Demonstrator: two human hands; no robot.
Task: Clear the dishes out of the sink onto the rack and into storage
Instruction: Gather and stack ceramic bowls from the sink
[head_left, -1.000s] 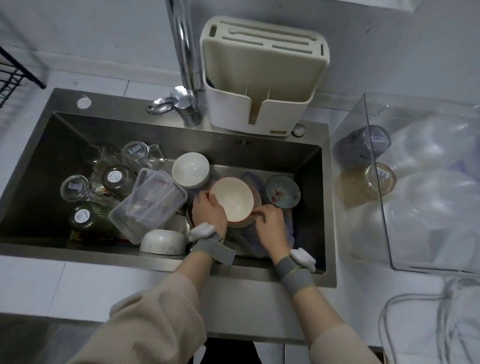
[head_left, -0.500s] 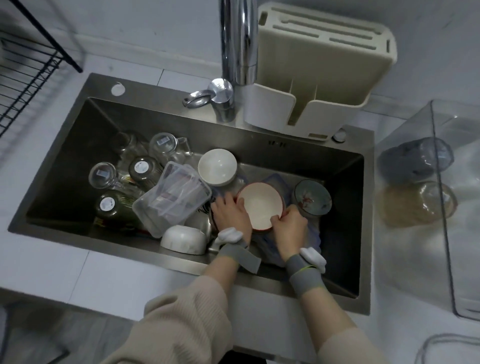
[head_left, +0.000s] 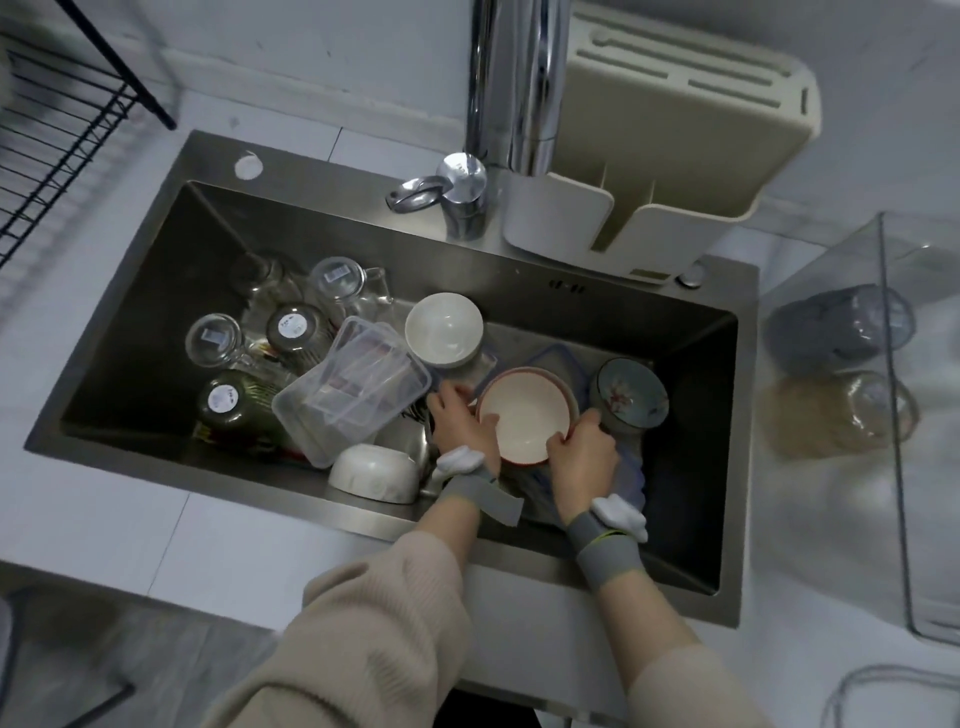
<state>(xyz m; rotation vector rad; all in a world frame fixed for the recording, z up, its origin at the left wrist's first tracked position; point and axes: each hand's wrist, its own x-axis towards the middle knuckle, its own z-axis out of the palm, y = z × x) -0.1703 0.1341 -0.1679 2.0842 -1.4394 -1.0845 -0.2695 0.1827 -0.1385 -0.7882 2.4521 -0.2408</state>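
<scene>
The pink-rimmed bowl (head_left: 524, 413) is held between both hands, right of centre in the sink (head_left: 156, 291), mouth up and tipped slightly toward the camera. It is circular, so there is no long axis; what matters is that the rim is bracketed on opposite sides. The left hand (head_left: 460, 423) is on the left rim, thumb hooked over the edge and fingers curled behind the outer wall. The right hand (head_left: 584, 457) is clamped on the near-right rim, fingers curled round it. Both are equally near, with no reach left to close.

The bowl appears to rest on other dishes beneath it, though the contact is hidden. The patterned bowl (head_left: 631, 395) sits just beside the right fingers, the white bowl (head_left: 444, 328) just behind the left. A straight-up lift is judged cleanest. The wire rack (head_left: 57, 140) lies well apart, far left, so the carry is judged to go leftward.
</scene>
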